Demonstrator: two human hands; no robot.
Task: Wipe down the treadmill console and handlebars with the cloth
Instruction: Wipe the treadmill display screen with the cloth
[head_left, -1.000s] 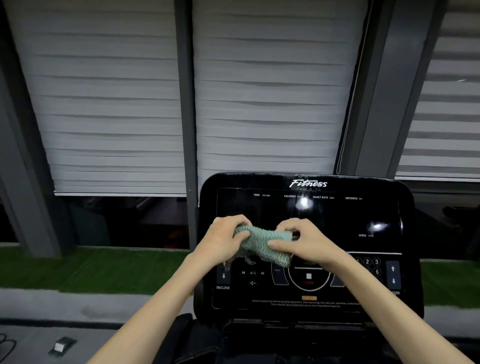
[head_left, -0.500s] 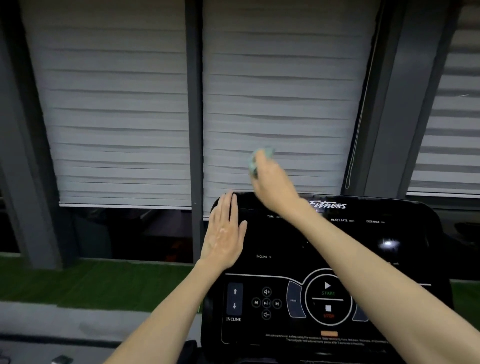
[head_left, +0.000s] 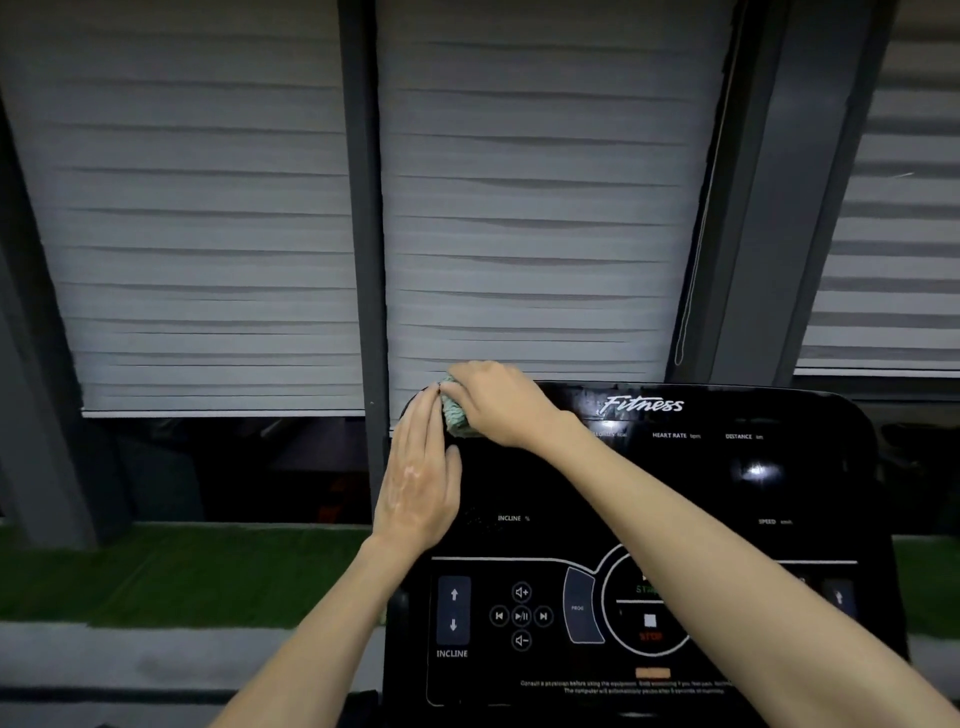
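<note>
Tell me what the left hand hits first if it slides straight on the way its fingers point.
The left hand lies flat, fingertips already beside the cloth bunched under the right hand; it likely meets that cloth first.

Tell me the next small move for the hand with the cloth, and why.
Probably drag the cloth rightward along the console's top edge, toward the Fitness logo. The right hand has it bunched and pressed at the top-left corner, the left hand lies flat beside it as if bracing, and the rest of that glossy edge lies to the right.
</note>
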